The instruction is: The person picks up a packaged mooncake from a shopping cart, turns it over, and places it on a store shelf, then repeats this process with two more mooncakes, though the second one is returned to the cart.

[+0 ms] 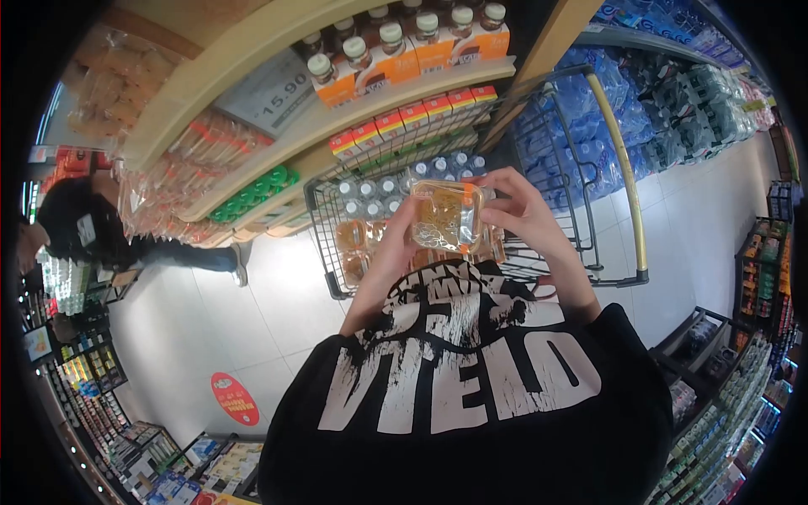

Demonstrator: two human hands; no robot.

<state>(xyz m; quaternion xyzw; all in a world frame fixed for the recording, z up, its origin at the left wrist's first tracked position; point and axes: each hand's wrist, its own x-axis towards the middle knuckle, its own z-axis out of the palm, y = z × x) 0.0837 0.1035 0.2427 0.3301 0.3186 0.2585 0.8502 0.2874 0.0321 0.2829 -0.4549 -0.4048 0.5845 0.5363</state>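
A plastic-wrapped tray of yellow-brown food (444, 215) with an orange label is held up in front of my chest. My left hand (399, 244) grips its left side, the fingers partly hidden behind it. My right hand (519, 212) pinches its right edge between thumb and fingers. Beneath the tray stands a wire shopping cart (321, 220). Inside the cart are several clear bottles with white caps (389, 187) and more packs with orange-brown contents (351, 233), partly covered by my hands and shirt.
Beyond the cart, a wooden shelf (421, 74) carries orange bottle packs (412, 57) and small red-orange boxes (390, 126). Blue-wrapped bottles (602, 118) are stacked at the right behind the cart's yellow handle (621, 160). On the left a person in dark clothes (88, 223) stands by the shelves.
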